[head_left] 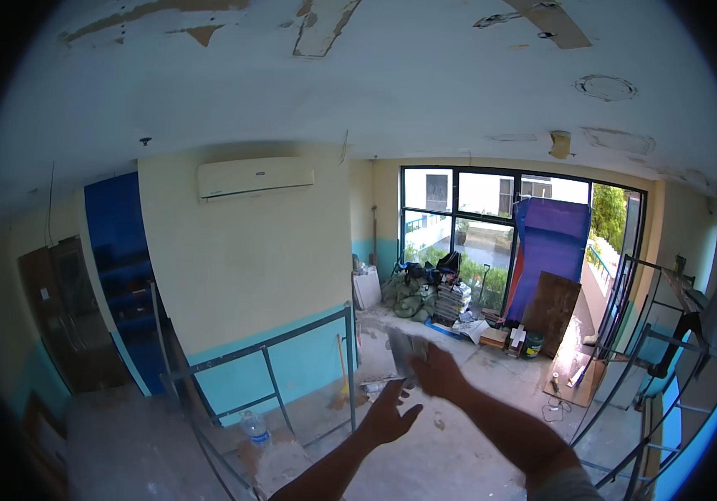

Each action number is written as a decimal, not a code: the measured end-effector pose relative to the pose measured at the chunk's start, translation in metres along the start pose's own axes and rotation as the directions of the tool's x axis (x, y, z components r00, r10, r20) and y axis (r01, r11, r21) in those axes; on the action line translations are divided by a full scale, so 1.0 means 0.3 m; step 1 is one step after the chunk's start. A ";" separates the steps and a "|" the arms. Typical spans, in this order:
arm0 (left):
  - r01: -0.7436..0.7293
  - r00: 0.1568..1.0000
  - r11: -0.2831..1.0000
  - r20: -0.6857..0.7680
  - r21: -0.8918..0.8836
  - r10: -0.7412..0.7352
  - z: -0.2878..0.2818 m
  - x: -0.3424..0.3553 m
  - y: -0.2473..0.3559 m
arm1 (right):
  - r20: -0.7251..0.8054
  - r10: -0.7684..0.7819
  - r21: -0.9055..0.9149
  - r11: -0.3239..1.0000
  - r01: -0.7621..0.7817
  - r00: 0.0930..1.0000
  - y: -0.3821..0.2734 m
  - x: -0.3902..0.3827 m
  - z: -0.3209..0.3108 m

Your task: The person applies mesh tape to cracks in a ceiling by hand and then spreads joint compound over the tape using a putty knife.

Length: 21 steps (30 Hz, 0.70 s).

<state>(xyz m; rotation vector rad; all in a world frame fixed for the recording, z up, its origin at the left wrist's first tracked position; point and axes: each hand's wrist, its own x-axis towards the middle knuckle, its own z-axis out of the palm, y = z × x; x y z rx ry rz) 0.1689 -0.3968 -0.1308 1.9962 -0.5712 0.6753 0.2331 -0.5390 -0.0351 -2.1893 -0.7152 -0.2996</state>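
Observation:
My right hand is closed around a wide, flat grey putty knife, its blade pointing up and to the left. Lower and a little to the left, my left hand has its thumb spread away from the fingers. A thin pale object shows by the left fingertips; whether the hand touches it I cannot make out. Both hands are raised over the floor, close to each other.
Metal scaffold frames stand at the left and right. A water bottle is inside the left one. Beyond lie piled sacks, a brown board and a dark bucket. The ceiling is patched overhead.

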 end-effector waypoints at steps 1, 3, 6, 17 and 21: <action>0.042 0.999 0.999 0.012 0.028 -0.043 -0.053 -0.007 0.032 | -0.032 -0.097 -0.112 0.989 0.093 0.995 -0.053 0.065 -0.054; 0.117 0.993 0.992 0.002 0.054 -0.117 -0.123 -0.071 -0.038 | -0.109 -0.290 -0.423 0.879 0.220 0.951 -0.168 0.229 -0.151; 0.300 0.952 0.942 0.014 0.151 -0.306 -0.224 -0.231 -0.226 | -0.232 -0.730 -0.581 0.634 0.511 0.642 -0.445 0.470 -0.351; 0.522 0.787 0.671 0.006 0.526 -0.617 -0.383 -1.299 -1.317 | -0.330 -0.905 -0.925 0.367 0.100 0.270 -1.254 0.866 -0.688; 0.860 0.445 0.395 -0.095 0.324 -0.891 -0.423 -1.452 -1.282 | -0.330 -0.899 -0.944 0.322 -0.077 0.287 -1.322 0.981 -0.709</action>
